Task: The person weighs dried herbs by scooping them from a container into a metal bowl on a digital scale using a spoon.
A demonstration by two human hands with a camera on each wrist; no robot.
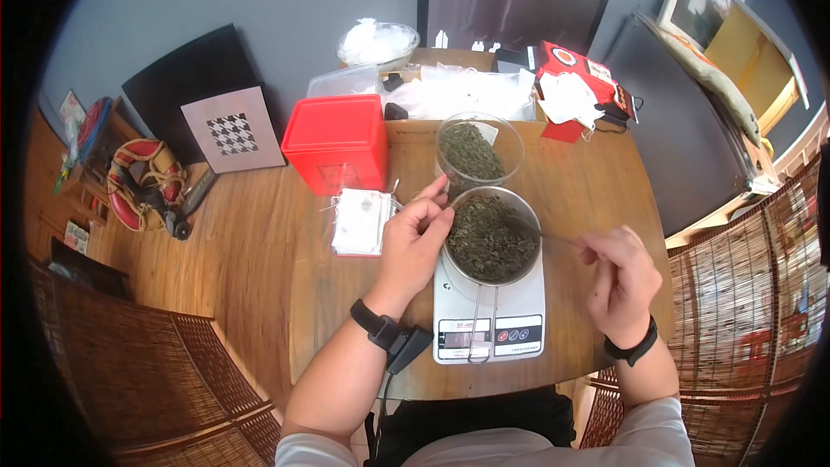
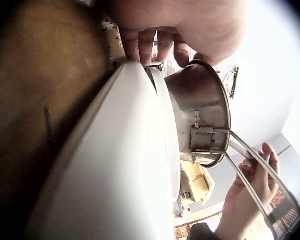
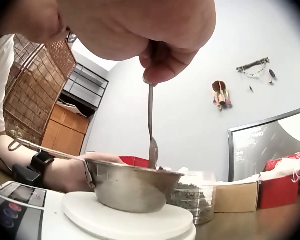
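Note:
A metal pan (image 3: 135, 187) with a wire handle, filled with dried green leaves (image 1: 491, 242), stands on a white kitchen scale (image 1: 448, 294). My right hand (image 1: 621, 281) pinches a metal spoon (image 3: 150, 112) by its upper handle. The spoon's bowl dips down to the pan's rim in the right wrist view, and its lower end is among the leaves in the head view. My left hand (image 1: 415, 238) rests along the pan's left side, thumb at the rim and fingers loosely extended. Behind the pan is a clear container (image 1: 516, 149) with more leaves.
A red lidded box (image 1: 335, 143) stands left of the container, with a stack of white pouches (image 1: 361, 223) before it. At the back is a cardboard tray (image 1: 415, 131) of white pouches. A red package (image 1: 575, 60) lies back right. The table edge curves in front of the scale.

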